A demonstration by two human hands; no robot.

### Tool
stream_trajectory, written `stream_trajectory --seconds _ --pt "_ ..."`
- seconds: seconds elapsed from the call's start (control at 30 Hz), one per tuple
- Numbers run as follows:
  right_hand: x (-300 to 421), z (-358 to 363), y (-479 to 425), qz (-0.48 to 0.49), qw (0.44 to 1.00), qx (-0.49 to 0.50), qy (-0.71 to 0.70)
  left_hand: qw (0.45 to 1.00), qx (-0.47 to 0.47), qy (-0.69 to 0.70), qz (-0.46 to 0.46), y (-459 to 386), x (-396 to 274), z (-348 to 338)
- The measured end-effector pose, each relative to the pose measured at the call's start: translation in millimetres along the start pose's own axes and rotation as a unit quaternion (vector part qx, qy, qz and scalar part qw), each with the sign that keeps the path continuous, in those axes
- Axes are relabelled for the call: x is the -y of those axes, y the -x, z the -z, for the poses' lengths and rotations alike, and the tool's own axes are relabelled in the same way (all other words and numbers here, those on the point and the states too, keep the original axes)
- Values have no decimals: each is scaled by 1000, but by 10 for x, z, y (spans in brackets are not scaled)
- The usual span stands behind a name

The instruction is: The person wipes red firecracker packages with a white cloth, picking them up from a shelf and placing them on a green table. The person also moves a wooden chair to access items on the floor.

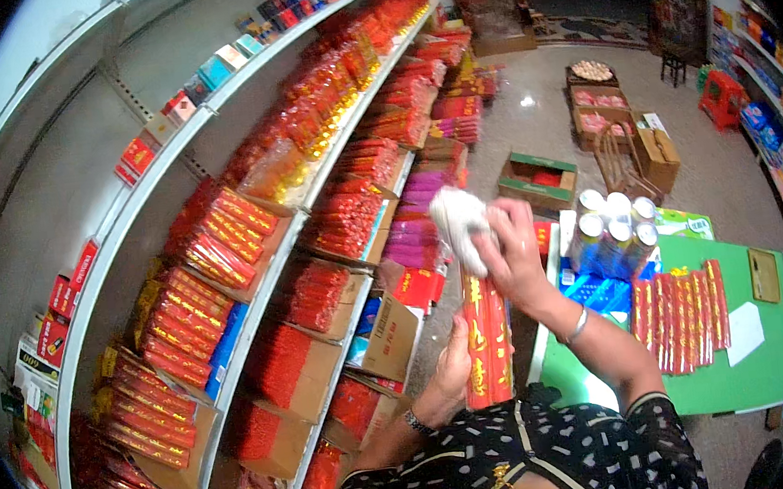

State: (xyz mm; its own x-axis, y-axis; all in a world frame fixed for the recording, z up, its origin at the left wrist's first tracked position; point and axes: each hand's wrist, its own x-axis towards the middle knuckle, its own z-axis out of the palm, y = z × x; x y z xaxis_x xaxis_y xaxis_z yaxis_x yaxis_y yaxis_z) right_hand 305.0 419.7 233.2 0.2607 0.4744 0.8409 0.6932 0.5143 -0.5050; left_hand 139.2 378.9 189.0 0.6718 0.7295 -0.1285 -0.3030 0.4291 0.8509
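Observation:
My left hand [452,356] grips the lower part of a red package with gold characters [486,349], which looks like two tubes side by side, held upright close to my chest. My right hand [512,250] is closed on a bunched white cloth [460,226] at the package's top end. The cloth hides that end. Right of my right forearm, a row of similar red wrapped tubes [679,322] lies on the green table [749,379]. A white sheet of paper [745,333] lies beside the row.
Metal shelves [246,292] with boxes of red packages run along my left. Shrink-wrapped cans [616,217] stand at the table's far edge, beyond which are a green-rimmed carton [537,179] and a woven basket [618,152] on the floor. A red stool [722,95] stands farther right.

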Motion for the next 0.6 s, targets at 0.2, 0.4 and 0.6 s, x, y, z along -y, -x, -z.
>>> stream_trajectory --seconds 0.2,0.4,0.6 --pt "399 255 762 99 986 131 -23 994 19 110 -11 -180 -26 216" --pt "18 475 579 83 996 41 -2 994 39 -80 65 -85 151 80" --pt "-112 1228 -155 98 975 30 198 997 39 -8 66 -35 194 -190"
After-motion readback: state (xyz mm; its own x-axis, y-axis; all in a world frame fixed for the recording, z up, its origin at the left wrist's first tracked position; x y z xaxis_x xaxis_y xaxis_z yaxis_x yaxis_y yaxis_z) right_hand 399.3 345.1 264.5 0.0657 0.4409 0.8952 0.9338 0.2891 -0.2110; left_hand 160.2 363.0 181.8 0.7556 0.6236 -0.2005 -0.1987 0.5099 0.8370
